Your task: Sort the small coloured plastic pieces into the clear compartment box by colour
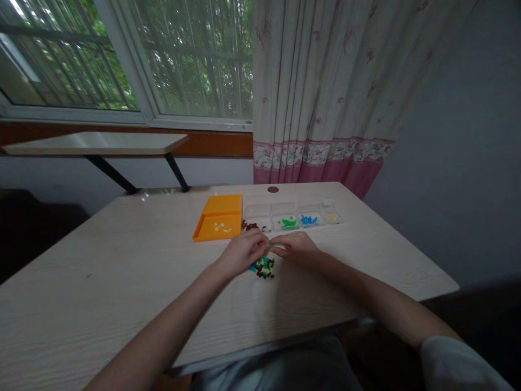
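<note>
Pale wood-grain table (pixel 134 282). On it, clear plastic compartment tray (pixel 283 208); beside, orange plastic open box (pixel 222 204). Bare left hand (pixel 244 251) and bare right hand (pixel 298 243) nearly meet, fingertips almost closed. Loose multicoloured pile (pixel 264 267) on tabletop, just nearside of hands. Blue bits (pixel 309 220) in tray. Small green piece (pixel 271 245) between both hands' fingertips; which grips it, cannot tell.

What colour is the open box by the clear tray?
The open box is orange, seen best in the head view.
</note>
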Available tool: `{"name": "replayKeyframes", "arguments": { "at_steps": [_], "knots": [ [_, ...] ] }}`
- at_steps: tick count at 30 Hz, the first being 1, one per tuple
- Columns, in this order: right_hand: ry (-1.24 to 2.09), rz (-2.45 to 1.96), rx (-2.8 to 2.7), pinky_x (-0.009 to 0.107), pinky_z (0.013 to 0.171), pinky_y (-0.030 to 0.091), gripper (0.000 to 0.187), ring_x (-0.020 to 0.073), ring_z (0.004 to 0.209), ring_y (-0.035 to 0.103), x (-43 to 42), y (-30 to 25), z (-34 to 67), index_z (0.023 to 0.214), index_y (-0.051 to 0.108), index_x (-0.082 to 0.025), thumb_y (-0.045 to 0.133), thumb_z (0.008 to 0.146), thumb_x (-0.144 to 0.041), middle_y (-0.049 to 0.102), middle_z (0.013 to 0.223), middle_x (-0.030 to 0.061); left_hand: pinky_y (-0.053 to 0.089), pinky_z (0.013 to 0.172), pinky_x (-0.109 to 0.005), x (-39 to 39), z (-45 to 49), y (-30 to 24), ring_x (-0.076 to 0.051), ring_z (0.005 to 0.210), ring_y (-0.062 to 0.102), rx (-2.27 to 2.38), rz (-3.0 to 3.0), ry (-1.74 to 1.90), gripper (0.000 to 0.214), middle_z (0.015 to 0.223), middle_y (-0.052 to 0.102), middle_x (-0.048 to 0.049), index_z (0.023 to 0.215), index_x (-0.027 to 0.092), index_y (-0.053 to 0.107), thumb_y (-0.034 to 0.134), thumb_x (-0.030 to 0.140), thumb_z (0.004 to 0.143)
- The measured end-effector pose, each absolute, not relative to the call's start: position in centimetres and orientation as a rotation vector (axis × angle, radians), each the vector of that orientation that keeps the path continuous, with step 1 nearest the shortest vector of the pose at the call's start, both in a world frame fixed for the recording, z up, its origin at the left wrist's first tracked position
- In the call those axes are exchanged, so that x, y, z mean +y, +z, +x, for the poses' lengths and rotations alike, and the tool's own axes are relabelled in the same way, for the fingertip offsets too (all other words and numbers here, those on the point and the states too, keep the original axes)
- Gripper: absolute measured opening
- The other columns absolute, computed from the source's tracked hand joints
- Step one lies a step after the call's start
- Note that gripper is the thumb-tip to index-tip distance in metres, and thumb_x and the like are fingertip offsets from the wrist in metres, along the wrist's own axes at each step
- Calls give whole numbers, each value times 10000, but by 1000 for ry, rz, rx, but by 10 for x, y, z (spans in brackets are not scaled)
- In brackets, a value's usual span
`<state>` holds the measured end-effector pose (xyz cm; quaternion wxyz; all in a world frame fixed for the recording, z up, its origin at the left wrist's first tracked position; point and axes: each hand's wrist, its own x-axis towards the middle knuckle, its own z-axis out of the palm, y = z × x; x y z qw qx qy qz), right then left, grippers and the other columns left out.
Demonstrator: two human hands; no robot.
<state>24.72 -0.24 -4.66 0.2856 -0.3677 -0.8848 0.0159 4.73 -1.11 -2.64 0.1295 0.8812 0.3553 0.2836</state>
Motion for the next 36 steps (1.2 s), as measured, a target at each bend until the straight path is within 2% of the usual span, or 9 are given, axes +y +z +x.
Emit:
{"name": "replayKeyframes", "arguments": {
  "at_steps": [4, 10, 16, 19, 24, 30, 36],
  "knots": [
    [28, -955, -2359, 162, 496, 354, 223, 69, 512, 554, -4, -45, 247, 896, 675, -255, 511, 791, -363, 672, 629, -29, 404, 656, -214, -12, 48, -26, -130, 749, 524, 1027, 2551, 820, 172, 786, 567, -33, 857, 172, 602, 453, 251, 821],
    [-104, -875, -2312, 166, 560, 405, 214, 76, 557, 598, -2, -45, 250, 852, 680, -236, 494, 808, -331, 686, 660, -20, 387, 647, -202, -12, 46, -17, -121, 731, 522, 1039, 2493, 798, 186, 773, 572, -34, 843, 166, 613, 460, 268, 819],
    [-268, -795, -2104, 180, 590, 437, 211, 86, 559, 605, 4, -33, 265, 812, 689, -201, 513, 806, -316, 697, 699, 13, 335, 544, -184, -5, 23, -12, -106, 587, 493, 1098, 2537, 415, 176, 646, 573, -8, 739, 158, 619, 473, 251, 770],
    [-269, -833, -2017, 184, 563, 437, 210, 74, 489, 565, 6, -28, 273, 813, 690, -192, 521, 802, -317, 692, 683, 19, 309, 507, -180, -2, 13, -15, -101, 551, 486, 1101, 2532, 223, 174, 628, 586, -2, 712, 162, 627, 484, 256, 742],
    [-265, -861, -1943, 188, 538, 429, 209, 76, 455, 534, 7, -24, 278, 849, 688, -189, 530, 797, -316, 653, 569, 6, 326, 532, -172, -3, 14, -14, -103, 597, 502, 1046, 2541, 192, 137, 683, 600, -11, 702, 157, 620, 493, 205, 696],
    [-235, -883, -1942, 188, 556, 425, 208, 81, 494, 542, 9, -24, 281, 858, 686, -184, 533, 794, -310, 661, 620, 19, 334, 542, -171, -2, 13, -15, -102, 599, 501, 1073, 2550, 146, 151, 683, 600, -8, 697, 159, 613, 463, 169, 687],
    [-143, -1129, -1942, 198, 569, 411, 270, 90, 510, 519, 24, -33, 293, 910, 675, -194, 484, 804, -353, 662, 670, 22, 342, 559, -170, 2, 8, -20, -98, 600, 497, 1054, 2535, 142, 151, 686, 598, -2, 699, 160, 604, 456, 150, 670]
  ]
}}
